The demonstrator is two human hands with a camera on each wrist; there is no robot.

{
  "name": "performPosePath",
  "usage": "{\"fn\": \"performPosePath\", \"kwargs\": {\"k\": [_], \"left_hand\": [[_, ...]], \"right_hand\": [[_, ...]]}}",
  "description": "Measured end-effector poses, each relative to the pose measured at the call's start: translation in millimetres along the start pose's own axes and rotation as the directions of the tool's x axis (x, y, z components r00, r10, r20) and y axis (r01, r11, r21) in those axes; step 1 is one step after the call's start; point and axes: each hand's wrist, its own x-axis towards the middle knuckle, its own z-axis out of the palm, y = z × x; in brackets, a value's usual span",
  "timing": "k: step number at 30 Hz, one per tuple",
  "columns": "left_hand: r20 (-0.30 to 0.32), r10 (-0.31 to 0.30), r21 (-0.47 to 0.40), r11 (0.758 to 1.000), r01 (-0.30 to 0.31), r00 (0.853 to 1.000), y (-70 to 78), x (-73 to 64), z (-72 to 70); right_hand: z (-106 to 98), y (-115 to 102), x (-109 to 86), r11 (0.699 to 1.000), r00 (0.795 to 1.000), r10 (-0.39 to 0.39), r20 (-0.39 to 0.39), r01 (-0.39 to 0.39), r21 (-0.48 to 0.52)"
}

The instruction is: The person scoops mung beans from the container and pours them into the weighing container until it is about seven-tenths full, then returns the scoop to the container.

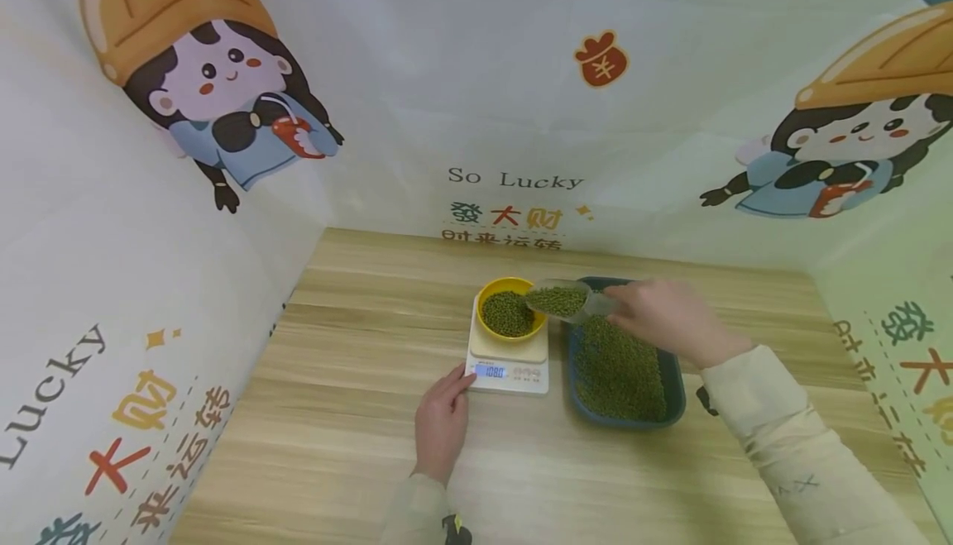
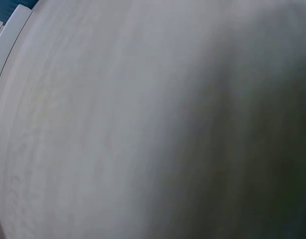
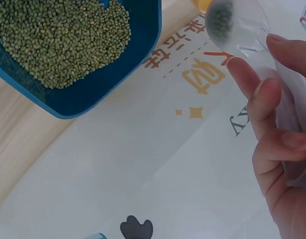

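Observation:
My right hand [image 1: 666, 317] grips the handle of a clear plastic scoop [image 3: 290, 94] loaded with green mung beans [image 1: 562, 301]. The scoop's lip overlaps the right rim of a yellow bowl [image 1: 486, 289], which holds more mung beans. Under the bowl is a white kitchen scale [image 1: 536, 381], its lit display [image 1: 491, 372] reading about 108.0. At the scale's front left corner, the fingers of my left hand [image 1: 442, 425] rest against the edge. In the left wrist view the hand is out of sight and only the scale's side [image 2: 11, 42] shows.
A dark blue bin [image 1: 676, 388] of mung beans stands just right of the scale, partly beneath my right arm. The wooden table [image 1: 335, 363] is enclosed by a printed white cloth backdrop [image 1: 447, 98] at the back and both sides.

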Motion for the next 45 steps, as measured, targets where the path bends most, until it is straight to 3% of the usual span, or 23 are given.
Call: {"fn": "performPosePath", "kwargs": {"k": [10, 17, 35, 45], "left_hand": [[-0.013, 0.017, -0.010, 1.000, -0.018, 1.000, 0.2, 1.5, 0.4], [-0.048, 0.075, -0.011, 0.997, -0.076, 0.996, -1.3, 4.4, -1.1], [-0.047, 0.071, -0.018, 0.997, -0.072, 0.996, -5.8, 2.0, 1.4], [-0.050, 0.064, -0.017, 0.998, -0.065, 0.997, -4.7, 1.0, 3.1]], "right_hand": [[-10, 1, 3.9, 1.000, 0.998, 0.017, 0.055, -0.016, -0.010], [-15, 1, 7.0, 0.999, 0.999, -0.033, 0.024, 0.034, -0.037], [-25, -1, 8.3, 0.998, 0.998, -0.058, 0.029, 0.059, -0.038], [-28, -2, 8.0, 0.998, 0.998, -0.029, 0.061, 0.032, -0.055]]}}
